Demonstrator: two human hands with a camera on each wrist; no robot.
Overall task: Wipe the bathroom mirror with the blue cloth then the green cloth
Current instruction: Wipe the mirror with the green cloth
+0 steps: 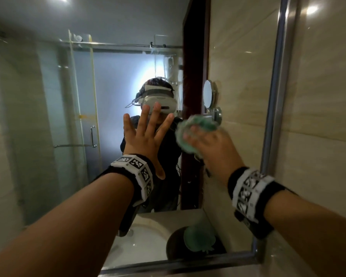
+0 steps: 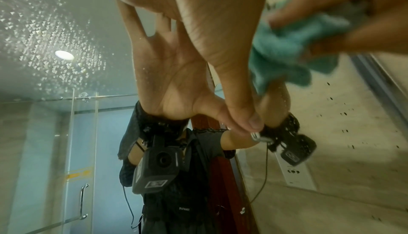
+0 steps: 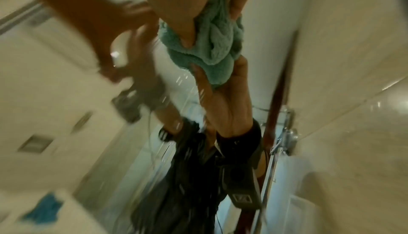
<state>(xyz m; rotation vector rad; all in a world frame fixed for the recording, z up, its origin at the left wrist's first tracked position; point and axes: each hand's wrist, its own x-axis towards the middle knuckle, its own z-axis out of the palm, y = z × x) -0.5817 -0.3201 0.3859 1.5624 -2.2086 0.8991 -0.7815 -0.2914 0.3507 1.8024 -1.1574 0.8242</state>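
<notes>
**Inspector:** Status?

**Assistant:** Second stage, judging by the cloth. Right hand (image 1: 210,144) bunches the green cloth (image 1: 196,126) against the mirror (image 1: 48,96) near its right edge. Left hand (image 1: 146,140) is flat, fingers spread. Droplets remain upper left (left-wrist view).

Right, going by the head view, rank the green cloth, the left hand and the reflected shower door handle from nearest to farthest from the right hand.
From the right hand:
1. Green cloth: held in that hand, against the glass.
2. Left hand: just to its left, fingers spread flat on the mirror.
3. Shower door handle: far left, seen only as a reflection.
</notes>
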